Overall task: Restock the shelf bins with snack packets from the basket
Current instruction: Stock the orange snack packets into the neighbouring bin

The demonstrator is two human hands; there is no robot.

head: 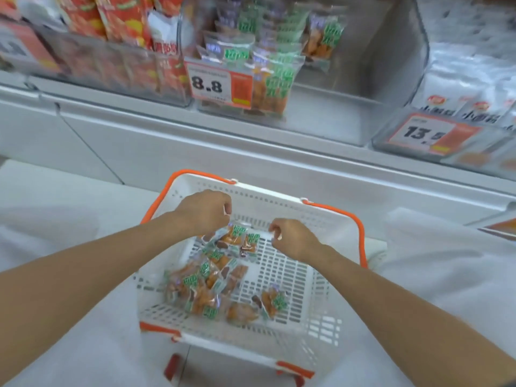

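A white basket [279, 197] with orange handles sits on a white surface below the shelf. Several clear snack packets [201, 289] with green labels and orange contents lie in its left half, and one more snack packet [273, 301] lies towards the right. My left hand [205, 210] is closed over the basket's far end, with a couple of packets [227, 238] hanging from its fingers. My right hand [293, 238] pinches the edge of a neighbouring packet [251, 243]. Above, a clear shelf bin [391, 65] holds the same packets [275, 79] on its left side.
An 8.8 price tag [212, 85] fronts the middle bin. The left bin holds red-orange bags [122, 23]. The right bin holds white bags [469, 79] behind a 13.5 tag [427, 134]. A white shelf ledge [251, 152] runs between bins and basket.
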